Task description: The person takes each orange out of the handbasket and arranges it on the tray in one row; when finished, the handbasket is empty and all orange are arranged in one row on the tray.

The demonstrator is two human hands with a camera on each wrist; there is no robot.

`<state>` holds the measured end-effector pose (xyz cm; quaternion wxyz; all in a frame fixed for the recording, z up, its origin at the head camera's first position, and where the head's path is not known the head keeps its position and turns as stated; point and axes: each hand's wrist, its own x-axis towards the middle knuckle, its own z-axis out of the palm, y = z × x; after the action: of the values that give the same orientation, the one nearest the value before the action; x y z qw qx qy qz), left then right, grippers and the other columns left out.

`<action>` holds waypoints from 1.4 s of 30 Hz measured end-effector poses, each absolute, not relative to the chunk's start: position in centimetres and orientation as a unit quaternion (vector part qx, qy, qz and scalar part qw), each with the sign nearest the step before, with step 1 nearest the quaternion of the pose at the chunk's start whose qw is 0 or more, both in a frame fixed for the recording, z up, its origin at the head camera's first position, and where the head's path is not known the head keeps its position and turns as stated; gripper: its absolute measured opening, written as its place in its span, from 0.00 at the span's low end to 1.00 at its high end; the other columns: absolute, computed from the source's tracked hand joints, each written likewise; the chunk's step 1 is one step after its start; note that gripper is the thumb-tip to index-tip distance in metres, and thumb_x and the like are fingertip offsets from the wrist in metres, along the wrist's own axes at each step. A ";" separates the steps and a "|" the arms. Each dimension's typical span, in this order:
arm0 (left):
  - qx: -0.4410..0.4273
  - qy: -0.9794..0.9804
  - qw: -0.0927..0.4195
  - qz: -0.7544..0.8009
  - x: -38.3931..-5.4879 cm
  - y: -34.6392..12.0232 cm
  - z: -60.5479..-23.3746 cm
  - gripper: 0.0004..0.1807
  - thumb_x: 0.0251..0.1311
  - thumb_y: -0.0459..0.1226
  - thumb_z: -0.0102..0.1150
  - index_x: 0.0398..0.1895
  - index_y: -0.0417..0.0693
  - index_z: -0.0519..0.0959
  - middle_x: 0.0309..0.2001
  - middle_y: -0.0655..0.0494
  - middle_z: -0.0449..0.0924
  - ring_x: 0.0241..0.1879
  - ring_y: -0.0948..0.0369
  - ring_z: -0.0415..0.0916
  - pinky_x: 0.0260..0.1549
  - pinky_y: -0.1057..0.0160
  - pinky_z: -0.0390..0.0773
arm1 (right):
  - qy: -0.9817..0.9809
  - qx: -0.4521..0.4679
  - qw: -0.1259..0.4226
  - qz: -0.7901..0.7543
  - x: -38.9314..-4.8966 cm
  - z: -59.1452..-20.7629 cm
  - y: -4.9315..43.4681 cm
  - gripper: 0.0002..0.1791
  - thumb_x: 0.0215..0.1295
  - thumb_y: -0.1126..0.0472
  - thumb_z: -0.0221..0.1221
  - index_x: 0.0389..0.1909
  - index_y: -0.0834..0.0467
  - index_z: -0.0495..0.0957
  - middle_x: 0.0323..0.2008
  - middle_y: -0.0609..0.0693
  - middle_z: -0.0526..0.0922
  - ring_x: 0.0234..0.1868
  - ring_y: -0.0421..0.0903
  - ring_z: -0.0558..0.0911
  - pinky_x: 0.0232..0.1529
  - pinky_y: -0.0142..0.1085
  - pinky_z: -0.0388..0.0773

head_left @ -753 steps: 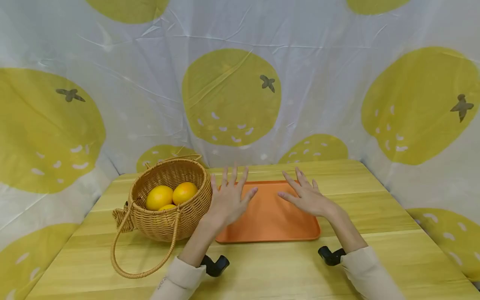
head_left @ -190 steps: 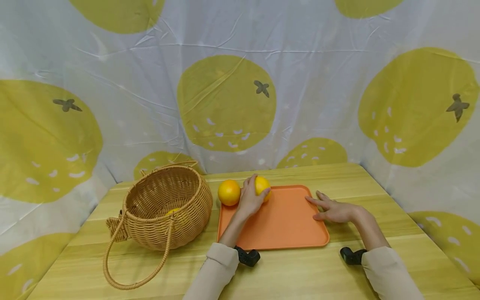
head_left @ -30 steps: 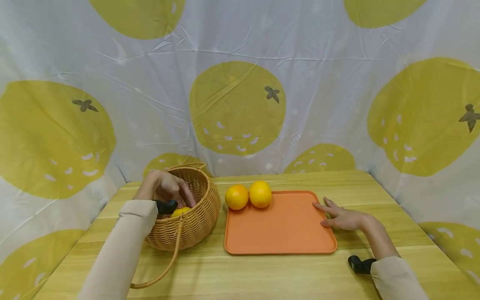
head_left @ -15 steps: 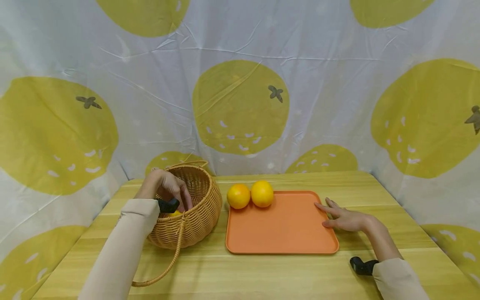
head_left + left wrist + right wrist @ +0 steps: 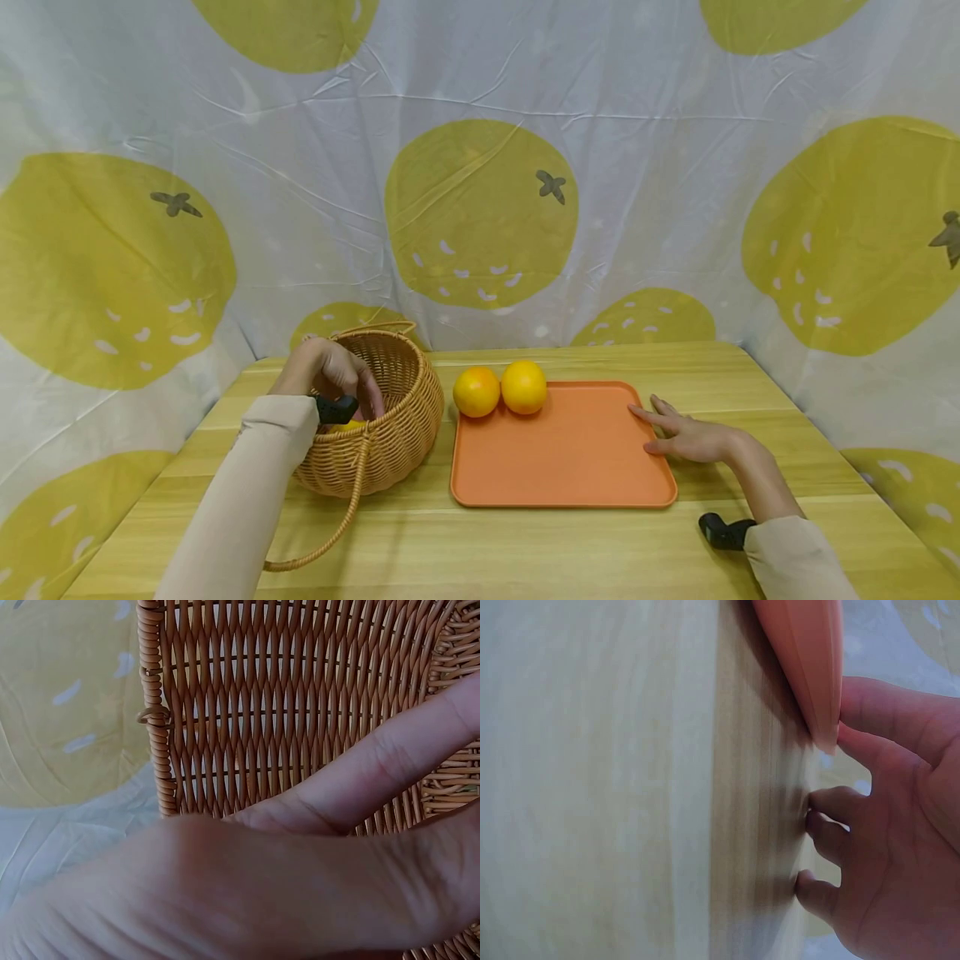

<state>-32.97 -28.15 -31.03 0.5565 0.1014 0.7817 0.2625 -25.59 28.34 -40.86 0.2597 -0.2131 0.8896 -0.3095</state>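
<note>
My left hand [image 5: 341, 375] reaches down into the wicker basket [image 5: 405, 433], fingers pointing into it. Beneath the palm, part of an orange [image 5: 347, 427] shows in the head view. The fingertips are hidden, so I cannot tell whether they grip this orange. In the left wrist view, the thumb and a finger [image 5: 390, 761] stretch along the woven inner wall. Two more oranges, one [image 5: 476, 392] at the back left corner and one [image 5: 524, 387] beside it, sit on the orange tray [image 5: 562, 467]. My right hand [image 5: 693, 437] touches the tray's right rim with fingers spread, other fingertips on the table.
The basket's looped handle [image 5: 330, 542] hangs over its near side onto the wooden table [image 5: 525, 550]. Behind the table hangs a fruit-print cloth [image 5: 645, 208]. A black wrist device [image 5: 723, 531] sits by the right sleeve.
Since the earliest frame, two oranges have left the basket for the tray. My left hand moved from the tray back into the basket, and sank slightly lately. My right hand stays at the tray's edge.
</note>
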 end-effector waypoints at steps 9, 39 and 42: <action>0.069 0.803 0.536 0.251 -32.8 -28.2 -31.1 0.23 0.62 0.20 0.54 0.55 0.45 0.86 0.55 0.52 0.82 0.43 0.62 0.75 0.42 0.65 0.78 | 0.889 -0.218 0.259 -0.309 -25.7 -40.9 28.4 0.45 0.77 0.48 0.57 0.83 0.63 0.46 0.79 0.76 0.26 0.75 0.83 0.28 0.65 0.81 0.32; 0.131 0.827 0.484 0.255 -31.2 -29.6 -28.4 0.19 0.69 0.32 0.64 0.62 0.44 0.83 0.65 0.52 0.82 0.65 0.54 0.76 0.63 0.48 0.77 | 0.886 -0.223 0.259 -0.313 -25.7 -41.0 28.4 0.45 0.77 0.49 0.57 0.83 0.64 0.46 0.78 0.77 0.26 0.76 0.82 0.29 0.66 0.81 0.35; 0.135 0.802 0.512 0.276 -31.4 -29.5 -29.3 0.19 0.67 0.28 0.64 0.61 0.42 0.83 0.59 0.54 0.85 0.52 0.62 0.81 0.51 0.62 0.81 | 0.886 -0.221 0.259 -0.315 -25.7 -41.0 28.4 0.45 0.77 0.49 0.57 0.83 0.64 0.46 0.79 0.77 0.26 0.75 0.82 0.28 0.66 0.81 0.34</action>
<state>-31.40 -29.49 -29.34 0.5119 0.1351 0.8020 0.2764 -25.71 28.43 -41.00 0.2589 -0.2208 0.8861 -0.3147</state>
